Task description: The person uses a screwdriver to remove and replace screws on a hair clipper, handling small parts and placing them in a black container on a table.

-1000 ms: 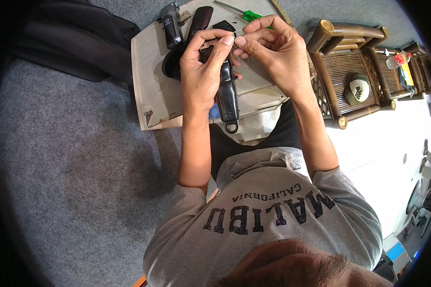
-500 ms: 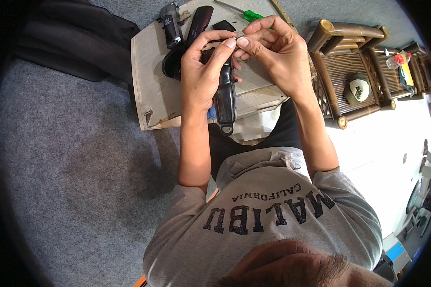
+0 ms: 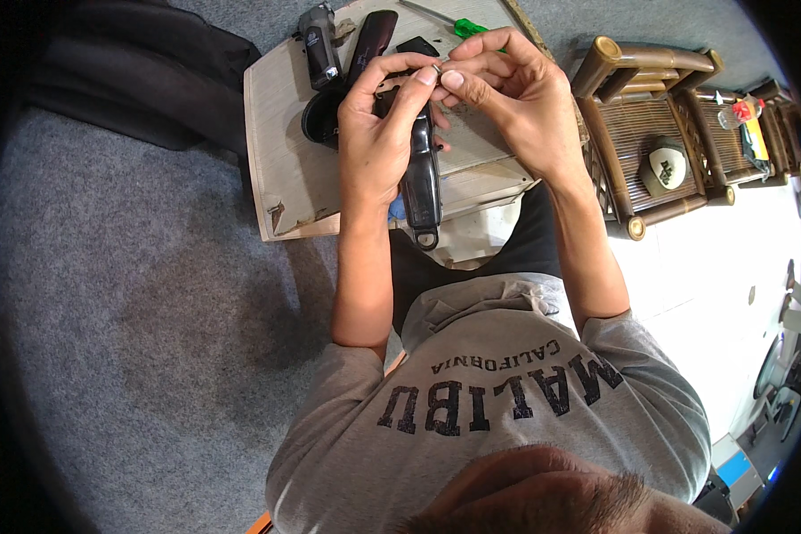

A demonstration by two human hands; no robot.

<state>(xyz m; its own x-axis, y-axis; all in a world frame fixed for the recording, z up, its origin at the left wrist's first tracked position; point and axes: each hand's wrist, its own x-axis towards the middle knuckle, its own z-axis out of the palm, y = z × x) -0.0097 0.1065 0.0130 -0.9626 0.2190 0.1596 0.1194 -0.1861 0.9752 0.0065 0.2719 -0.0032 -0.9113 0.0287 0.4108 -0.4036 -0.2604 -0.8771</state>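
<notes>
The hair clipper (image 3: 422, 182), a glossy black rounded body ending in a small loop at six o'clock, is resting in the left hand (image 3: 372, 133), toward twelve from the view's centre. That hand's fingers are curling around beneath it, its thumb and forefinger closing toward a tiny shiny piece (image 3: 438, 73), which the right hand (image 3: 534, 111) is pinching between thumb and forefinger. Toward eleven, on a pale, chipped wooden table (image 3: 285, 169), a dark second clipper (image 3: 317, 49) and a smooth maroon casing (image 3: 371, 44) are lying near a round black cup (image 3: 317, 120). A screwdriver (image 3: 467, 28) with a green handle is lying near twelve, partly covered by the right fingers. At two, a slatted bamboo chair (image 3: 627, 129) is holding a curved cap (image 3: 673, 167). At ten, black cloth (image 3: 142, 71) is falling in soft folds over fuzzy grey carpet (image 3: 151, 249). The cup's contents are staying too dark to make out, and fingers are hiding most of the tiny piece and the clipper's upper end.
</notes>
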